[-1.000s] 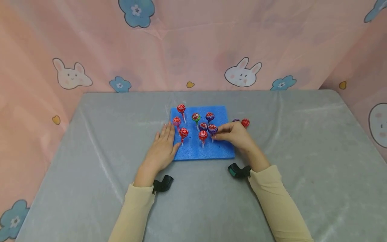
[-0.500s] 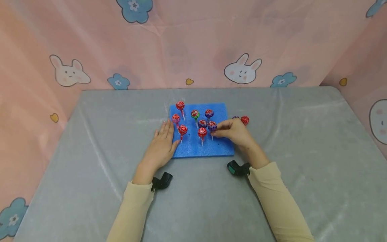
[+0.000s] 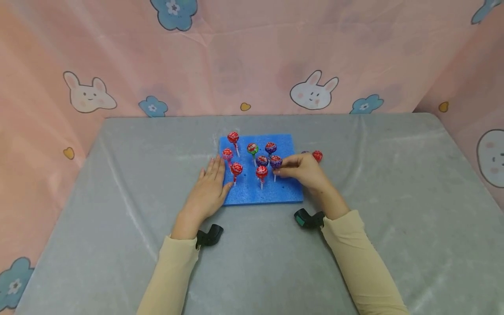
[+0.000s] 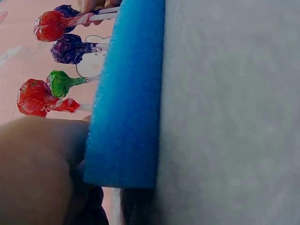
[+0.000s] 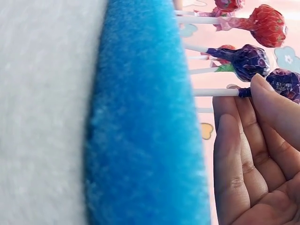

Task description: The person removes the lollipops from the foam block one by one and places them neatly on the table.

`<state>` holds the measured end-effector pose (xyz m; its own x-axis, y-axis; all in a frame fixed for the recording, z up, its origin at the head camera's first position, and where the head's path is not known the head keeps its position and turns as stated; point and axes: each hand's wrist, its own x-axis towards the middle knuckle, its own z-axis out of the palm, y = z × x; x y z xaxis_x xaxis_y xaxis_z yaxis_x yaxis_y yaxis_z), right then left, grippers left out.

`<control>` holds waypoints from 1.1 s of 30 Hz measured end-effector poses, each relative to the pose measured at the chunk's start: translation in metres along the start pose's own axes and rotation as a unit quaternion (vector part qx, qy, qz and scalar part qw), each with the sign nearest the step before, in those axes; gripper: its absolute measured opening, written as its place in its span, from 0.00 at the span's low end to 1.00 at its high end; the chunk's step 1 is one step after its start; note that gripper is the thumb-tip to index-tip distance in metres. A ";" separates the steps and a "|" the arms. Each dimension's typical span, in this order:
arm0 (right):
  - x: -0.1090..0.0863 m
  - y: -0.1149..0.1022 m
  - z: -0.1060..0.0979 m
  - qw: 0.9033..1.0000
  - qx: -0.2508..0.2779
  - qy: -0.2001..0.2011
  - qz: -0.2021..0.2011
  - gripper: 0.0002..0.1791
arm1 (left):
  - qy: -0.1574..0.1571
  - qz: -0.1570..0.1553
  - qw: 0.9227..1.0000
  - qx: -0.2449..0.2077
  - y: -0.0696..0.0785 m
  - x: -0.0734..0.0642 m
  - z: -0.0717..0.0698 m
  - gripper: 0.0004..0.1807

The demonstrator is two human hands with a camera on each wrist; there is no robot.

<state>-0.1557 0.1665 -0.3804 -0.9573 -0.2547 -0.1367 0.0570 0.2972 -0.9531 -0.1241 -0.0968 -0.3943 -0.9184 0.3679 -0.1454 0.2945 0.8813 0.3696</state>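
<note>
My right hand (image 3: 309, 175) pinches a purple-wrapped lollipop (image 3: 276, 162) between thumb and fingers, just below its head. The white stick (image 5: 213, 92) of that lollipop points down at the blue foam board (image 3: 257, 197), its lower end right at the surface. Flat along the board's left edge lies my left hand (image 3: 205, 190), fingers straight, thumb over the front left part. Several other lollipops stand upright in the foam: a red one (image 3: 261, 172) and a purple one (image 3: 261, 161) beside the held one, a green one (image 3: 252, 148) farther back, and red ones (image 3: 236, 168) at left.
A red lollipop (image 3: 317, 155) lies on the grey table (image 3: 256, 262) right of the board, with a purple one (image 3: 305, 152) mostly hidden behind my right hand. Dark wrist cameras (image 3: 210, 236) sit on both wrists. A pink printed curtain (image 3: 220, 57) hangs behind the table.
The head view has shifted slightly. My right hand keeps its pinch on the purple lollipop, which has hardly moved, and my left hand stays on the board's edge.
</note>
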 end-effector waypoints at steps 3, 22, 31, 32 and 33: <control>-0.001 0.000 -0.003 1.000 0.025 0.004 -0.013 0.08 | 0.001 0.002 1.000 -0.001 0.001 0.001 0.001 0.37; -0.006 -0.006 -0.024 0.996 0.064 0.044 -0.039 0.02 | 0.000 0.002 1.000 0.005 0.000 0.001 0.001 0.37; -0.012 -0.006 -0.042 0.993 0.087 0.059 -0.045 0.08 | 0.003 0.002 1.000 0.003 0.000 0.000 0.000 0.37; -0.012 -0.006 -0.043 0.993 0.092 0.059 -0.046 0.08 | 0.003 0.002 1.000 0.003 0.000 0.000 0.000 0.37; -0.013 -0.006 -0.045 0.993 0.096 0.061 -0.044 0.08 | 0.002 0.001 1.000 0.003 -0.001 0.000 0.001 0.37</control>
<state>-0.1564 0.2093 -0.3605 -0.9875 -0.1551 -0.0274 0.0128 0.0945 -0.9954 -0.1239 -0.0972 -0.3949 -0.9186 0.3691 -0.1414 0.2985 0.8822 0.3642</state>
